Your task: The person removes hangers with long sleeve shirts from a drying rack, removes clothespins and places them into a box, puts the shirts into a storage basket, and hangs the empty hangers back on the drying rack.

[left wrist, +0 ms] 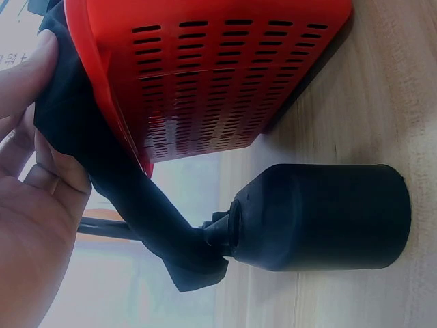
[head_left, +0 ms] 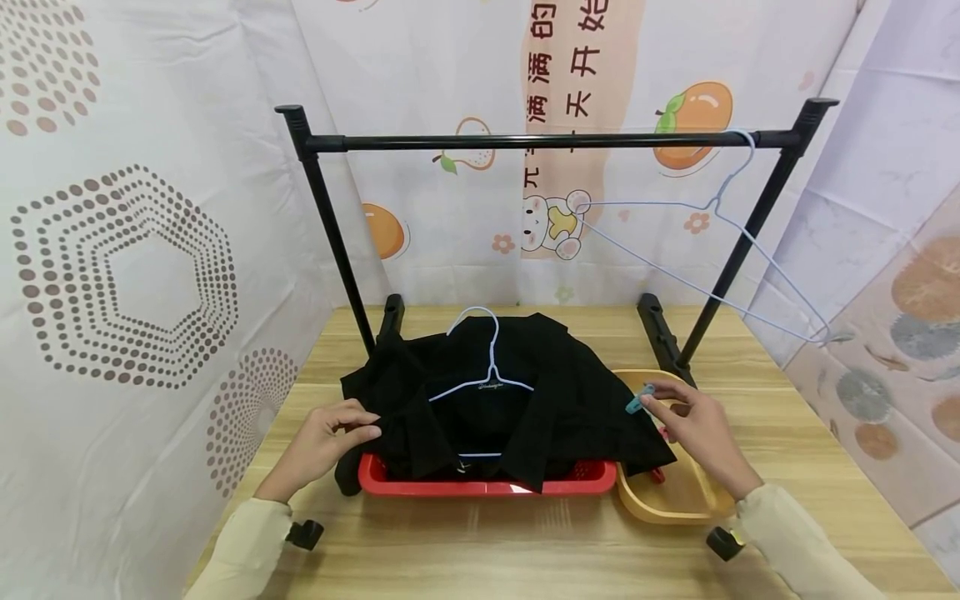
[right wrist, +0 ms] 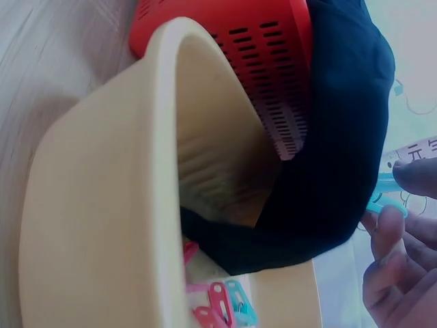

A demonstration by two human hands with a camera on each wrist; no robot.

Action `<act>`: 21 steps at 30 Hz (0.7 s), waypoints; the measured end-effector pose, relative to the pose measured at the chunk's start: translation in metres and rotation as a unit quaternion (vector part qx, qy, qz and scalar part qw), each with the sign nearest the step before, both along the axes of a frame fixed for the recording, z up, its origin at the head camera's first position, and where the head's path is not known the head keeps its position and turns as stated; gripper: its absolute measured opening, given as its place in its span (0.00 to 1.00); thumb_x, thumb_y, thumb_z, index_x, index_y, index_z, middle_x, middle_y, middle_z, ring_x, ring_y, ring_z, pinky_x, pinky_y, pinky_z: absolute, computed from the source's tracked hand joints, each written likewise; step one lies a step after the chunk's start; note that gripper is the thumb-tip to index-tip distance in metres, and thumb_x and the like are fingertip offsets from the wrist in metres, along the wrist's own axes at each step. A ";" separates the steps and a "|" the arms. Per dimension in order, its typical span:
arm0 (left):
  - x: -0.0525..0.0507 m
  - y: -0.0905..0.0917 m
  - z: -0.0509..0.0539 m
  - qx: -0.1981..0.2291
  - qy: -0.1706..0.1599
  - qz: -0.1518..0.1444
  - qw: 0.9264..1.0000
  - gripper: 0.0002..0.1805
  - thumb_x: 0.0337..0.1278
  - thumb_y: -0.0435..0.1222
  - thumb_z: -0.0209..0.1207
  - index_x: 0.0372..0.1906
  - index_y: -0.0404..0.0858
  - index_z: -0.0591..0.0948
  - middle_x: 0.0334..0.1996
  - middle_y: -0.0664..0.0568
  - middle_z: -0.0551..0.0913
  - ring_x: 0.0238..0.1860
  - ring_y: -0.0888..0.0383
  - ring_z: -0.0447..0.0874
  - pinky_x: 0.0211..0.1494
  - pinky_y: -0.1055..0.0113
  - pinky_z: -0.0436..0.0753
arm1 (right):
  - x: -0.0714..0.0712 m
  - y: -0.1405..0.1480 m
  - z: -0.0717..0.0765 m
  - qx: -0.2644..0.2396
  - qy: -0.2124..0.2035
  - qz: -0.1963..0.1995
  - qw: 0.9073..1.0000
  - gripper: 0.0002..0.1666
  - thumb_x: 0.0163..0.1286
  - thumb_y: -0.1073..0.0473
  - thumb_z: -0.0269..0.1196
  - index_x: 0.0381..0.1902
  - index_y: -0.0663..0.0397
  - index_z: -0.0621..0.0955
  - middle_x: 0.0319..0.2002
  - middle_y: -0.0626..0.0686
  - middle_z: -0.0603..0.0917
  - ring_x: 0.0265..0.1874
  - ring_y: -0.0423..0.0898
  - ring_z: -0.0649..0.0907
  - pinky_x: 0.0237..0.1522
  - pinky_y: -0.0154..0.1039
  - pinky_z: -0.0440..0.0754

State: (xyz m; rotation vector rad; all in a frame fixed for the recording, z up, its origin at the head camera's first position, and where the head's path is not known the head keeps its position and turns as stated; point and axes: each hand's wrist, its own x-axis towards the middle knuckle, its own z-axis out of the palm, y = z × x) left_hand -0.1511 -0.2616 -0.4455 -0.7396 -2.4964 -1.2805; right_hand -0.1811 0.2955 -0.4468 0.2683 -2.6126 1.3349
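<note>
A black collared garment [head_left: 585, 392] lies over a red basket [head_left: 487, 488], with a light blue hanger [head_left: 492, 350] inside its neck, hook upward. My left hand [head_left: 330, 437] pinches the garment's left edge; in the left wrist view the thumb and fingers of that hand [left wrist: 34, 171] hold the black cloth [left wrist: 130, 184]. Between thumb and fingers my right hand [head_left: 693, 421] pinches a teal clothespin [head_left: 640, 398] at the garment's right side. The right wrist view shows the clothespin [right wrist: 386, 195] close beside the black cloth [right wrist: 341, 123].
A yellow basin [head_left: 675, 500] with several pink, red and teal clothespins [right wrist: 222, 304] stands right of the red basket, partly under the cloth. Behind, a black rack [head_left: 525, 142] spans the table [head_left: 450, 558], with another blue hanger [head_left: 716, 204] hanging at its right end.
</note>
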 end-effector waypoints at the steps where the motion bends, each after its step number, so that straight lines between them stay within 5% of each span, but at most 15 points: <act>1: 0.000 0.000 0.000 0.000 0.000 0.000 1.000 0.11 0.59 0.27 0.70 0.43 0.43 0.91 0.33 0.60 0.84 0.29 0.63 0.75 0.30 0.66 0.75 | 0.000 0.001 0.000 0.004 0.000 -0.004 1.000 0.22 0.75 0.48 0.66 0.58 0.55 0.81 0.45 0.59 0.86 0.17 0.48 0.80 0.22 0.39 0.82; 21: 0.000 0.001 0.002 0.002 -0.001 -0.002 1.000 0.10 0.60 0.28 0.70 0.43 0.45 0.91 0.33 0.60 0.84 0.30 0.62 0.77 0.30 0.66 0.75 | 0.005 0.025 -0.008 0.025 -0.029 -0.036 0.999 0.30 0.76 0.44 0.64 0.62 0.62 0.79 0.48 0.62 0.85 0.17 0.44 0.77 0.19 0.36 0.76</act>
